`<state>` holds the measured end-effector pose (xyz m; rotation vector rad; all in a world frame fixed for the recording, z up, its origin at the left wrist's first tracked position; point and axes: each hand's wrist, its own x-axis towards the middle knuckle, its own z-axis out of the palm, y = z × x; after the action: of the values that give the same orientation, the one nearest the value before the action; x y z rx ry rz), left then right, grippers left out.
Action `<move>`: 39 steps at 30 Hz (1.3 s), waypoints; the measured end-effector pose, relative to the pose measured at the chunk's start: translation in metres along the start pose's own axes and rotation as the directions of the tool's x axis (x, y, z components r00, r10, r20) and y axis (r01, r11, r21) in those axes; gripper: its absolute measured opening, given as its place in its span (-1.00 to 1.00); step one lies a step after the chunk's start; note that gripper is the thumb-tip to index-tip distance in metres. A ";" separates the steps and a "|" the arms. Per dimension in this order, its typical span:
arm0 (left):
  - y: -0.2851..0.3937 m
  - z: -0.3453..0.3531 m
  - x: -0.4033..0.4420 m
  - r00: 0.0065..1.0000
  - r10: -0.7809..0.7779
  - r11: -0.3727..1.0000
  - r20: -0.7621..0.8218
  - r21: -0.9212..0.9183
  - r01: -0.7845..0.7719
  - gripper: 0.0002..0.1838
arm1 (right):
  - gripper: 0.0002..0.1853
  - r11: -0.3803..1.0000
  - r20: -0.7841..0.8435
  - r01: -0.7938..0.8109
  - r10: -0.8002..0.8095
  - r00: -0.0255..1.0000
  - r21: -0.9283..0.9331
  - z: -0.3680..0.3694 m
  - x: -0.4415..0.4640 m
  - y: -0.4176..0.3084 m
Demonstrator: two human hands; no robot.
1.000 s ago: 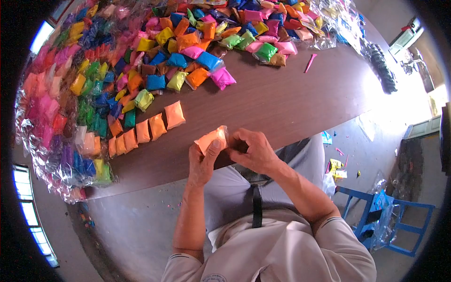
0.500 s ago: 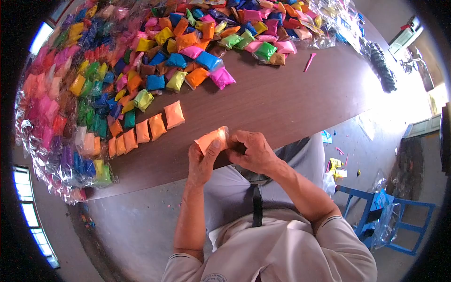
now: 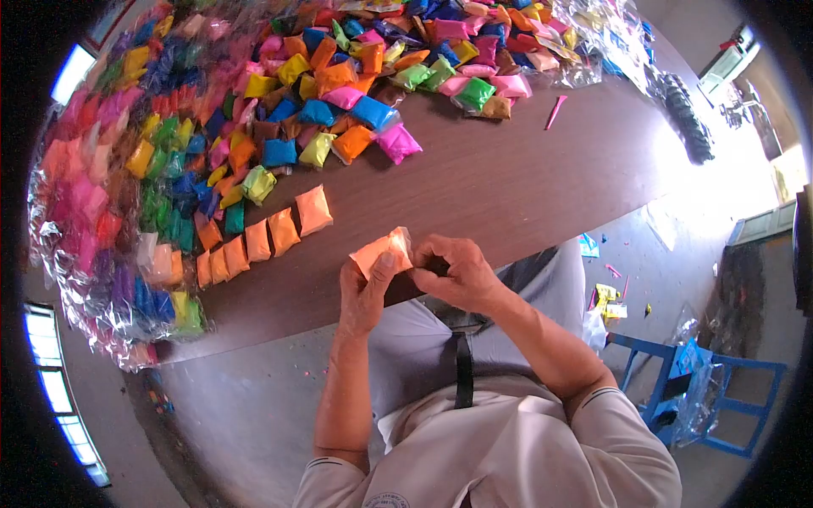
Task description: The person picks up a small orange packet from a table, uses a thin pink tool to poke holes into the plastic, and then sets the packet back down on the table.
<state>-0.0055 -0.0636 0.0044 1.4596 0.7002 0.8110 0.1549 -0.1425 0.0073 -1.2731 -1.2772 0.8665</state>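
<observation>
Over the table's front edge, my left hand (image 3: 366, 292) grips a light orange packet (image 3: 378, 252) in a clear wrapper, its thumb lying across the front. My right hand (image 3: 457, 273) is closed, with curled fingers pinching at the packet's right edge; the fingertips are partly hidden. To the left, several similar orange packets lie side by side in a slanting row on the brown table (image 3: 474, 178); the nearest to my hands is a larger orange packet (image 3: 313, 210).
A large heap of colourful packets (image 3: 339, 97) covers the table's back and left, some inside clear plastic bags (image 3: 63, 279). A pink stick (image 3: 555, 112) lies toward the right. Beside me on the floor stands a blue metal frame (image 3: 745, 406) with plastic on it.
Hardly anything differs. My right hand's fingers have shifted slightly at the packet's edge, while my left hand keeps the packet in about the same place.
</observation>
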 end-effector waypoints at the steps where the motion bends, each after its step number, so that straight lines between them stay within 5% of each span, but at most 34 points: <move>1: 0.002 0.000 -0.001 1.000 -0.017 1.000 -0.003 0.005 0.017 -0.57 | -0.89 0.997 0.021 -0.045 0.043 0.999 0.070 -0.002 -0.001 -0.003; 3: 0.003 0.001 -0.001 0.998 -0.030 0.999 -0.052 -0.030 0.028 -0.56 | -0.85 0.936 0.072 -0.107 0.088 0.993 0.336 -0.008 -0.003 0.000; 5: 0.002 0.001 0.000 0.989 -0.027 0.994 -0.143 -0.110 0.011 -0.55 | -0.82 0.722 0.129 -0.143 0.075 0.989 0.677 -0.019 -0.008 0.011; 9: 0.000 -0.004 0.002 0.995 -0.019 0.988 -0.098 -0.151 0.004 -0.53 | -0.86 0.736 0.074 -0.285 0.306 0.949 0.614 -0.031 -0.015 -0.009; 16: 0.002 0.000 0.001 0.997 0.004 0.999 -0.081 -0.046 -0.008 -0.54 | -0.80 0.935 -0.061 -0.157 0.186 0.981 0.317 -0.013 -0.013 -0.016; 19: 0.002 0.000 0.001 0.999 0.016 0.999 -0.045 -0.041 -0.018 -0.55 | -0.79 0.863 -0.071 -0.166 0.226 0.972 0.476 -0.001 -0.013 -0.011; 22: 0.007 0.006 0.002 0.998 0.048 0.998 -0.038 -0.027 -0.049 -0.56 | -0.79 0.978 -0.138 -0.121 0.145 0.980 0.168 0.006 -0.012 -0.013; 28: 0.005 0.005 0.002 0.999 0.046 0.999 -0.030 -0.001 -0.046 -0.58 | -0.80 0.997 -0.196 -0.078 0.074 0.978 -0.014 0.012 -0.007 -0.013; 39: -0.001 0.000 -0.001 1.000 -0.001 1.000 -0.010 0.014 0.002 -0.60 | -0.83 0.966 -0.035 -0.122 0.117 0.993 -0.227 0.005 0.000 -0.015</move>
<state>-0.0056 -0.0643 0.0037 1.4686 0.7163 0.8144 0.1469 -0.1440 0.0209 -1.5506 -1.3225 0.8041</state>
